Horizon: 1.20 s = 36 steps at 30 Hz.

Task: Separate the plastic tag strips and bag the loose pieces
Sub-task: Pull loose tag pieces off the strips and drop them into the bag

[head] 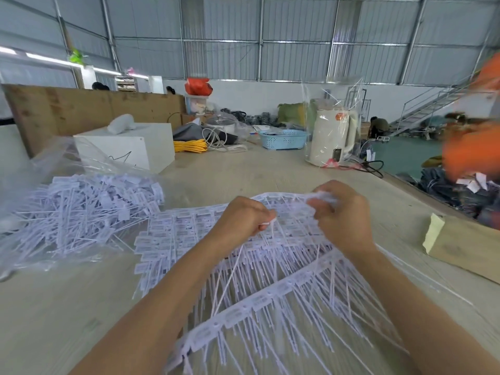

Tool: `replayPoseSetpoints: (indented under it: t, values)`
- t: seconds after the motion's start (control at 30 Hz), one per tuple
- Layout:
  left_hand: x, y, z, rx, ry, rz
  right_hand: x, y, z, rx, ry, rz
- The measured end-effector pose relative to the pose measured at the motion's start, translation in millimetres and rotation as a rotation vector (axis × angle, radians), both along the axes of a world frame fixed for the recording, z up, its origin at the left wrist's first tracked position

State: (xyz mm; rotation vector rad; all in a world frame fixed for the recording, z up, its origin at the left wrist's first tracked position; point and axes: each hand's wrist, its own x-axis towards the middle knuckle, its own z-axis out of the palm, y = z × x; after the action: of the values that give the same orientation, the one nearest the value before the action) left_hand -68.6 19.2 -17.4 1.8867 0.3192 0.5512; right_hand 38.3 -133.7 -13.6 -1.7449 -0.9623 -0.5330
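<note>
I see the table point(81, 307) filling the lower two thirds of the frame, pale and wood-grained. The largest thing on it is the strips point(270, 299), a spread of joined white tags fanned from frame centre down to the bottom edge, their thin tails pointing toward me. At left centre lies the bag point(40, 163), clear plastic, open and slumped, with the loose pieces point(81, 212) heaped on and in it, just beside the strips' left edge.

Upper left, a white box point(127, 147) stands behind the bag. At upper right centre a kettle point(331, 136) stands wrapped in clear film, with a blue basket point(282, 139) to its left. A board point(465, 247) with yellow tape lies at the right edge.

My left hand point(242, 220) is just left of centre, fingers curled, pinching a tag on the strips at its fingertips. My right hand point(341, 215) is just right of centre, fingers curled and clamped on the raised top edge of the strips; that spot is blurred. The two hands are near each other, not touching.
</note>
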Motion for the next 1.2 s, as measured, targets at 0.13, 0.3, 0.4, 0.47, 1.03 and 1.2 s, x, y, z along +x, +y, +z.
replayPoseSetpoints:
  t: [0.13, 0.3, 0.4, 0.47, 1.03, 1.2]
  values:
    - [-1, 6, -4, 0.065, -0.027, 0.032, 29, -28, 20, 0.503, 0.697, 0.131]
    - [-7, 5, -2, 0.116, -0.008, 0.024, 30, -26, 22, 0.690, 1.035, 0.495]
    - [-9, 0, -2, 0.191, 0.037, 0.034, 20, -18, 21, 0.605, 1.068, 0.626]
    - [-11, -2, 0, 0.275, 0.063, 0.023, 11, -12, 19, 0.482, 1.075, 0.683]
    - [-16, -17, 7, 0.815, -0.056, 0.188, -18, 10, 2, -0.020, 0.548, 0.493]
    - [-16, -10, 5, 0.677, 0.022, 0.215, -21, 10, 1, -0.119, 0.549, 0.480]
